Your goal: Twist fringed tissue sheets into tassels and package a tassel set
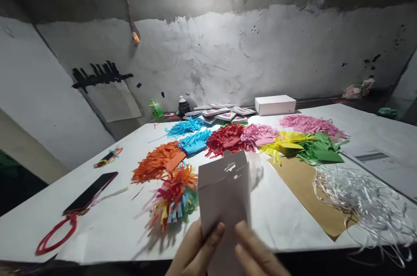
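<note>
- Left hand [195,248] is clamping a pale box [224,200].
- Right hand [256,252] is blurring over it; I cannot tell its grip.
- Orange fringe [156,161] is lying on the desk [107,224].

Your left hand [197,250] grips at bottom center, thumb laid forward; your right hand [256,252] sits near it, fingers extended, blurred.

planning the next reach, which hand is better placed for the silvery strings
Likely the right hand: it is nearer the silvery strings, while the left hand is farther off and seems to grip the white box.
</note>
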The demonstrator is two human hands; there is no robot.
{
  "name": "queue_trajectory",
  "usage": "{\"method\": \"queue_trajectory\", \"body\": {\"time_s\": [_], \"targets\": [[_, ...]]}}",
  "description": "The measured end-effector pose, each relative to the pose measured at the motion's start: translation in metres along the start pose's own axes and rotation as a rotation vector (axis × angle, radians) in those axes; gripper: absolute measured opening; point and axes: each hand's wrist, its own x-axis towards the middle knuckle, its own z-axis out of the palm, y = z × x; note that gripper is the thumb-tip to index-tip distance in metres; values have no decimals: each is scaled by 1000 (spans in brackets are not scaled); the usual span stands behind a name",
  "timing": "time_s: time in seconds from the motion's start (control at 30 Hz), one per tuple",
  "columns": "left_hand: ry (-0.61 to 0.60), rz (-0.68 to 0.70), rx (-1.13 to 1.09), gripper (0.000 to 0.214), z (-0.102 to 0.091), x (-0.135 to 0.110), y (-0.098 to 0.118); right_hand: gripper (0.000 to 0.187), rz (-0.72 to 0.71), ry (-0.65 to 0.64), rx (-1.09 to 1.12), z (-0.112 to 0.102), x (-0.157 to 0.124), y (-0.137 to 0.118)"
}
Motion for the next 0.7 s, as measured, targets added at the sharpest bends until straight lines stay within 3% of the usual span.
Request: {"method": "queue_trajectory", "body": {"time_s": [0.1, 0.2, 0.33, 0.5, 0.7], "targets": [[-171, 41, 152, 30, -22, 7, 24, 60, -97, 100, -40, -31, 28, 13], [-350, 178, 226, 36, -24, 14, 38, 59, -138, 32, -82, -51, 57, 24], [-350, 234, 270, 38, -13, 17, 33, 43, -143, -30, -9, -52, 67, 24], [-403, 292, 309, 31, -3, 10, 20, 37, -119, 47, -94, -52, 52, 20], [-320, 440, 349, 27, 0, 6, 23, 28, -135, -3, -124, -53, 51, 19]]}}
